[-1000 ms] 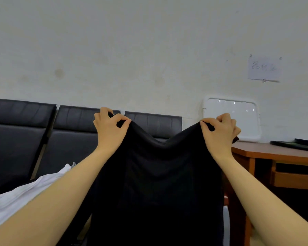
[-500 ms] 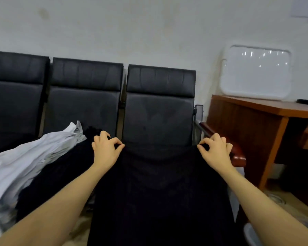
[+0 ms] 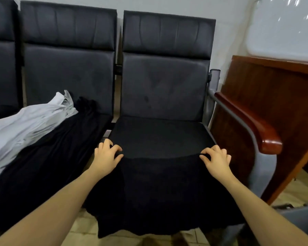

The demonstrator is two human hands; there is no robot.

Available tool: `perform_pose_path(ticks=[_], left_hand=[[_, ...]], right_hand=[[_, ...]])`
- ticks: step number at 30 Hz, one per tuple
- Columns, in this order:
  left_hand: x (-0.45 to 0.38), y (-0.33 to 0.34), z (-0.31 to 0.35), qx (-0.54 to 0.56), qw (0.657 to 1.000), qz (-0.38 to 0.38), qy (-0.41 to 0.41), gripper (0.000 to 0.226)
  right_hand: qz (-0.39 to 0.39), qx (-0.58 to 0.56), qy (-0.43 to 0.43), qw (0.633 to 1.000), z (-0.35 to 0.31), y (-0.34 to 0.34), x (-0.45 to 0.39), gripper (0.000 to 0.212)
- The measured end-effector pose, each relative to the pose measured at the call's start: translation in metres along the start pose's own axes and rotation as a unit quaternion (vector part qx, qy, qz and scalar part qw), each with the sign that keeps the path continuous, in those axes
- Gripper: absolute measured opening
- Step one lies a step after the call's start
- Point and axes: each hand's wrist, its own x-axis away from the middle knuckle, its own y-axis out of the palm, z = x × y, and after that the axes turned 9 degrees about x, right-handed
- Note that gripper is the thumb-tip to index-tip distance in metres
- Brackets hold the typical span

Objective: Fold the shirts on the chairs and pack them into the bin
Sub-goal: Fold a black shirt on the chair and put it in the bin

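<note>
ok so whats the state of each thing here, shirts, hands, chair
black shirt: pinched at both top corners, top edge on the seat, the rest hanging over the front, not yet folded
left hand: pinching the shirt's left corner
right hand: pinching the right corner
white shirt: crumpled, unfolded, on the next seat
second black garment: spread unfolded under it
chair: seat back bare

Black shirt (image 3: 160, 189) now lowered onto chair seat (image 3: 160, 135).
</note>
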Motion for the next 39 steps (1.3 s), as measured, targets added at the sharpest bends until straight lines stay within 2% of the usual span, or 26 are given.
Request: perform_pose_path(ticks=[2, 5, 9, 11, 13, 16, 24, 30, 39], left_hand=[[0.001, 0.007, -0.003, -0.023, 1.0, -0.006, -0.006, 0.022], [-0.004, 0.015, -0.003, -0.051, 0.997, -0.014, 0.048, 0.03], [-0.001, 0.019, 0.004, 0.067, 0.994, -0.075, 0.05, 0.023], [-0.002, 0.02, 0.004, 0.085, 0.989, -0.121, 0.03, 0.025], [-0.002, 0.017, 0.004, 0.119, 0.984, -0.133, 0.012, 0.02], [-0.003, 0.013, 0.006, 0.163, 0.981, -0.103, -0.014, 0.006], [-0.025, 0.015, 0.014, 0.178, 0.983, -0.008, -0.034, 0.006], [-0.082, 0.018, 0.017, 0.147, 0.988, 0.017, -0.035, 0.009], [-0.168, 0.018, 0.031, 0.163, 0.98, 0.108, -0.024, 0.013]], right_hand=[[-0.021, 0.001, -0.006, 1.0, 0.002, 0.009, 0.0, 0.014], [-0.029, 0.016, -0.034, 0.999, 0.003, 0.016, 0.001, 0.011], [-0.028, 0.019, -0.06, 0.998, 0.002, 0.02, 0.003, 0.018], [-0.035, 0.004, -0.055, 0.998, 0.0, 0.02, 0.003, 0.018], [-0.054, -0.012, -0.035, 0.998, 0.0, 0.019, 0.004, 0.015], [-0.068, -0.017, -0.004, 0.998, 0.0, 0.016, 0.004, 0.007], [0.002, -0.038, 0.007, 0.999, -0.011, 0.01, -0.025, 0.007], [0.042, -0.037, -0.01, 0.998, -0.017, 0.009, -0.076, 0.008], [0.134, -0.047, 0.005, 0.99, -0.032, 0.004, -0.159, 0.01]])
